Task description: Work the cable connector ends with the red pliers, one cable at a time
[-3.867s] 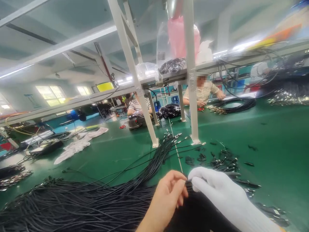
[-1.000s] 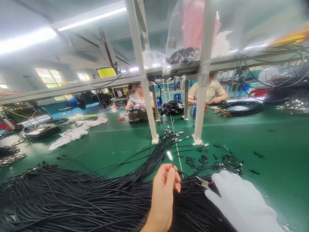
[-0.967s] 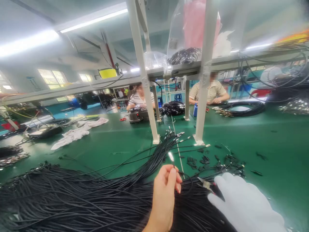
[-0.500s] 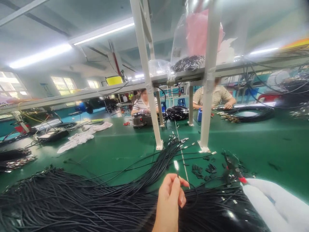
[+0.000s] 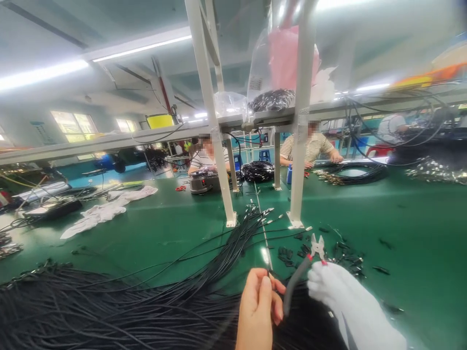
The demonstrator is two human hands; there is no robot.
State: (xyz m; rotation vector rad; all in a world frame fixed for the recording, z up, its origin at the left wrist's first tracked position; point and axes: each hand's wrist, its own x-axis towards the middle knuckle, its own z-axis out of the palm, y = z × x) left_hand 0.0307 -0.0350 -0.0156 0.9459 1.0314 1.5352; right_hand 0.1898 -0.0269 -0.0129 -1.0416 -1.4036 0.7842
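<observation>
Clear plastic bag (image 5: 257,73) holds black coils (image 5: 273,99), while the left hand (image 5: 260,306) pinches a cable (image 5: 265,255) and the gloved right hand (image 5: 339,301) grips cutters (image 5: 316,245).

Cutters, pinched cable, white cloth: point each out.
cutters (image 5: 317,244), head view, on the metal head.
cable (image 5: 265,253), head view, on its bright metal tip.
white cloth (image 5: 105,212), head view, on its middle folds.

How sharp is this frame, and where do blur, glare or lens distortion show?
Head view: middle fairly sharp, the cutters in the right hand readable; head view edges smear, worst upper right; ceiling light tubes blow out upper left; the posts lean apart from wide-angle distortion; the cable in the left hand glints at its tip.
</observation>
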